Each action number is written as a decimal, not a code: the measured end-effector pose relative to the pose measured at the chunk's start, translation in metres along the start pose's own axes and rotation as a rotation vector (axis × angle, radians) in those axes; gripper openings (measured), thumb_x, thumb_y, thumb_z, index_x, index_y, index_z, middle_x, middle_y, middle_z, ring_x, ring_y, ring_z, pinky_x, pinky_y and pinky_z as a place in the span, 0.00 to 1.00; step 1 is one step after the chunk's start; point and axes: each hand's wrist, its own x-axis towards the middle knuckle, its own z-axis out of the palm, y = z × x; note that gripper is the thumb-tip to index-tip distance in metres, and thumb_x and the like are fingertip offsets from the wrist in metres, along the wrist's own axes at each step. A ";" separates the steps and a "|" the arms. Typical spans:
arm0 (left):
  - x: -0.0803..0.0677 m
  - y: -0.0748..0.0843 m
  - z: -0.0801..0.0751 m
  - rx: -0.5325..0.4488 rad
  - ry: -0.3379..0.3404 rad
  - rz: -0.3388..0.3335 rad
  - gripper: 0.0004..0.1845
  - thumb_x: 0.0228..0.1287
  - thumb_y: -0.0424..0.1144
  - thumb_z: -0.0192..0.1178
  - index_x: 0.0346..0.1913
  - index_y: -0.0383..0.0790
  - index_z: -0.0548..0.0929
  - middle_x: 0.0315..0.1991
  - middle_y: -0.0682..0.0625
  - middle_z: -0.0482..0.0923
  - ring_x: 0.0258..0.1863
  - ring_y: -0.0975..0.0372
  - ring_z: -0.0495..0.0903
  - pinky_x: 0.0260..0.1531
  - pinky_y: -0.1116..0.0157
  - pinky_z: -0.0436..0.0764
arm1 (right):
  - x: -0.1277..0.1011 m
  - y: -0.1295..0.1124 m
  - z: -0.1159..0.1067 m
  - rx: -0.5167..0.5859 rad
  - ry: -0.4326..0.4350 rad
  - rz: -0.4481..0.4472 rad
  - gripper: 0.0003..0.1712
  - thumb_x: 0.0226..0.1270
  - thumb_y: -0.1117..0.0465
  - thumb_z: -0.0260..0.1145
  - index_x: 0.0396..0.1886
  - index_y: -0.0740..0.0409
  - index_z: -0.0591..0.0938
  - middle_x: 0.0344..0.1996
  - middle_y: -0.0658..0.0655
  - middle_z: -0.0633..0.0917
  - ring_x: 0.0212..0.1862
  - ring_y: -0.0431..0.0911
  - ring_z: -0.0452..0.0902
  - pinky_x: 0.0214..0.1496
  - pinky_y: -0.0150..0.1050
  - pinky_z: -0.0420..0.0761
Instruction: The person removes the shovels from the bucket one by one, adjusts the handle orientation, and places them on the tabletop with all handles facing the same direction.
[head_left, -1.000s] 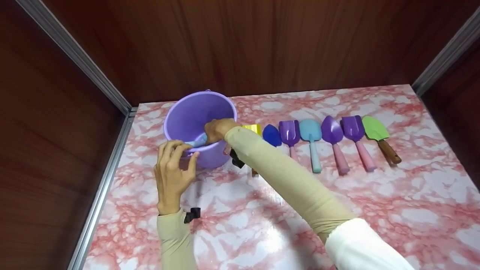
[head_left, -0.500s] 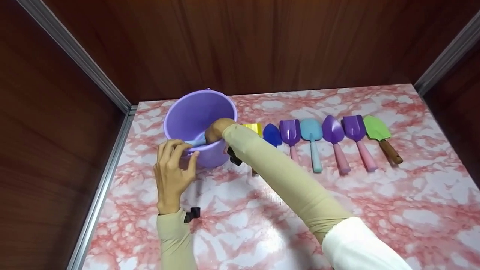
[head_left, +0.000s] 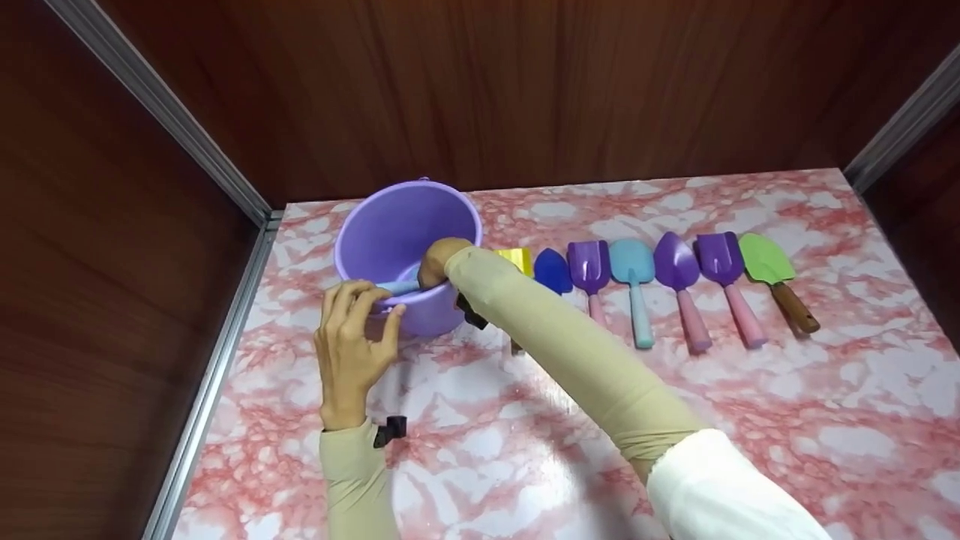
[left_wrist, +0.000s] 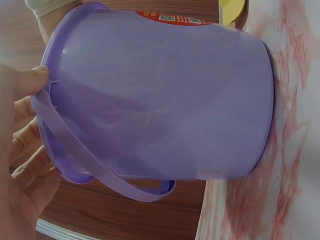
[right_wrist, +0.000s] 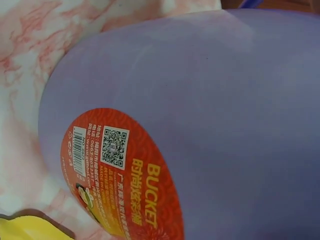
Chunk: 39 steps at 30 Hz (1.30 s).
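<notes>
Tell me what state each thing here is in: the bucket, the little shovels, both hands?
Purple bucket: upright on the table, handle down.
Light blue shovel: partly inside the bucket, held.
Right hand: grips that shovel.
Left hand: holds the bucket's rim.
Shovels in a row: lying flat, untouched.

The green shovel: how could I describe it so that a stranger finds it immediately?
On the pink marbled table, a row of toy shovels runs rightward from the purple bucket. The green shovel is last, at the right end. Only it has a green blade, and its handle is brown where its neighbours' are pink or blue.
</notes>
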 end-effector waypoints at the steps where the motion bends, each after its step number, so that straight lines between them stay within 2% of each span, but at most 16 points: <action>1: 0.000 0.000 0.000 -0.004 0.004 0.001 0.13 0.70 0.48 0.72 0.44 0.41 0.89 0.49 0.45 0.84 0.55 0.50 0.80 0.49 0.51 0.86 | 0.001 0.000 0.001 -0.001 0.011 -0.009 0.14 0.75 0.52 0.57 0.29 0.52 0.74 0.44 0.54 0.76 0.48 0.45 0.72 0.42 0.32 0.74; 2: -0.001 0.000 0.000 -0.002 0.005 0.003 0.13 0.70 0.49 0.72 0.44 0.41 0.89 0.49 0.45 0.84 0.55 0.50 0.80 0.50 0.51 0.86 | 0.013 0.002 0.003 -0.005 0.028 -0.010 0.13 0.73 0.52 0.57 0.28 0.52 0.74 0.42 0.54 0.77 0.46 0.45 0.73 0.41 0.32 0.75; 3: -0.001 0.000 0.000 -0.001 0.006 0.005 0.14 0.70 0.49 0.72 0.44 0.41 0.89 0.49 0.44 0.84 0.55 0.50 0.80 0.49 0.51 0.86 | 0.014 0.003 0.004 0.000 0.036 -0.016 0.13 0.73 0.53 0.57 0.28 0.52 0.74 0.42 0.54 0.77 0.46 0.45 0.73 0.43 0.32 0.76; 8: -0.003 0.003 0.003 -0.005 -0.001 0.005 0.13 0.70 0.49 0.72 0.44 0.41 0.89 0.49 0.45 0.84 0.55 0.51 0.80 0.49 0.52 0.87 | 0.016 0.006 0.016 0.047 0.102 -0.021 0.12 0.71 0.52 0.59 0.27 0.51 0.74 0.42 0.53 0.78 0.44 0.45 0.72 0.37 0.30 0.72; 9: -0.004 0.004 0.003 -0.010 -0.002 0.002 0.13 0.70 0.49 0.72 0.44 0.41 0.89 0.49 0.45 0.84 0.55 0.51 0.80 0.49 0.51 0.87 | 0.005 0.005 0.016 0.064 0.097 -0.023 0.12 0.72 0.52 0.60 0.28 0.50 0.74 0.44 0.53 0.78 0.45 0.44 0.71 0.38 0.30 0.70; 10: -0.004 0.004 0.003 -0.011 -0.002 0.002 0.13 0.70 0.48 0.72 0.44 0.41 0.89 0.49 0.45 0.84 0.55 0.51 0.80 0.50 0.51 0.87 | 0.004 0.005 0.017 0.070 0.097 -0.023 0.13 0.72 0.52 0.60 0.28 0.50 0.74 0.44 0.53 0.78 0.45 0.44 0.71 0.36 0.30 0.68; 14: -0.004 0.004 0.002 -0.010 0.000 -0.002 0.13 0.70 0.48 0.72 0.44 0.41 0.89 0.49 0.45 0.84 0.55 0.50 0.80 0.50 0.51 0.87 | 0.003 0.003 0.014 0.085 0.057 -0.016 0.13 0.72 0.50 0.61 0.29 0.50 0.75 0.45 0.52 0.78 0.46 0.44 0.71 0.36 0.29 0.69; 19: -0.004 0.002 0.000 -0.013 -0.003 -0.007 0.12 0.70 0.48 0.72 0.44 0.41 0.89 0.49 0.45 0.84 0.54 0.50 0.80 0.50 0.52 0.85 | 0.003 -0.002 0.010 0.084 0.001 -0.021 0.16 0.74 0.45 0.61 0.31 0.48 0.74 0.45 0.50 0.77 0.48 0.43 0.71 0.44 0.31 0.74; 22: -0.004 0.000 -0.002 -0.020 0.000 -0.013 0.12 0.70 0.47 0.72 0.44 0.41 0.89 0.48 0.45 0.84 0.54 0.51 0.80 0.50 0.53 0.85 | 0.005 -0.005 0.007 0.049 -0.054 -0.093 0.17 0.77 0.44 0.59 0.31 0.47 0.74 0.42 0.49 0.76 0.48 0.42 0.72 0.46 0.32 0.75; 26: -0.003 -0.002 -0.003 -0.015 -0.004 -0.017 0.13 0.72 0.49 0.70 0.45 0.41 0.89 0.49 0.45 0.83 0.55 0.51 0.80 0.52 0.55 0.84 | 0.011 -0.006 0.002 -0.007 -0.097 -0.276 0.16 0.80 0.47 0.56 0.31 0.50 0.76 0.35 0.49 0.77 0.43 0.43 0.75 0.41 0.32 0.76; 28: -0.002 -0.002 -0.002 -0.015 -0.014 -0.015 0.14 0.72 0.49 0.70 0.45 0.41 0.89 0.49 0.45 0.83 0.55 0.51 0.79 0.53 0.56 0.84 | 0.015 -0.005 0.000 -0.056 -0.079 -0.361 0.16 0.80 0.48 0.56 0.33 0.52 0.79 0.34 0.50 0.77 0.40 0.44 0.74 0.38 0.32 0.74; 31: -0.001 -0.002 -0.001 -0.032 -0.019 -0.016 0.13 0.72 0.48 0.70 0.45 0.41 0.89 0.49 0.46 0.83 0.56 0.51 0.79 0.55 0.55 0.83 | 0.020 -0.003 0.000 -0.098 0.003 -0.425 0.16 0.79 0.50 0.58 0.39 0.56 0.84 0.34 0.51 0.78 0.39 0.44 0.72 0.37 0.33 0.72; 34: 0.000 -0.001 0.000 -0.046 -0.017 -0.019 0.12 0.71 0.47 0.71 0.44 0.41 0.89 0.49 0.46 0.84 0.56 0.51 0.80 0.55 0.54 0.83 | 0.023 -0.003 0.003 -0.081 0.114 -0.406 0.14 0.78 0.52 0.62 0.41 0.57 0.86 0.35 0.52 0.80 0.40 0.45 0.73 0.39 0.35 0.73; 39: 0.001 0.000 0.000 -0.049 -0.019 -0.020 0.13 0.71 0.48 0.71 0.44 0.41 0.90 0.49 0.47 0.84 0.56 0.51 0.80 0.54 0.53 0.84 | 0.027 -0.006 0.008 -0.014 0.278 -0.306 0.10 0.76 0.55 0.67 0.36 0.55 0.82 0.39 0.56 0.83 0.42 0.48 0.77 0.47 0.44 0.82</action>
